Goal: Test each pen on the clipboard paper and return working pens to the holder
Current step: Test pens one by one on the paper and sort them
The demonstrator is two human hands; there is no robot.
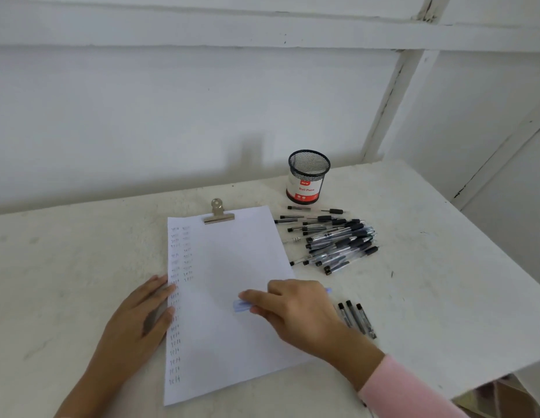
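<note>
White paper [232, 267] lies on a clipboard under a metal clip [219, 213], with columns of small ink marks down its left side. My left hand [142, 315] rests flat on the paper's left edge. My right hand [295, 312] hovers over the paper's lower right and grips a blurred pale blue pen [241, 306], whose other end pokes out past the knuckles. The black mesh holder [308, 176] with a red and white label stands behind, and no pens show in it. A pile of several black-capped pens [338, 241] lies right of the paper.
Three pens [356, 318] lie side by side just right of my right hand. The white table [81, 251] ends at a right edge close to the pens and meets a white wall behind. A pink sleeve covers my right forearm.
</note>
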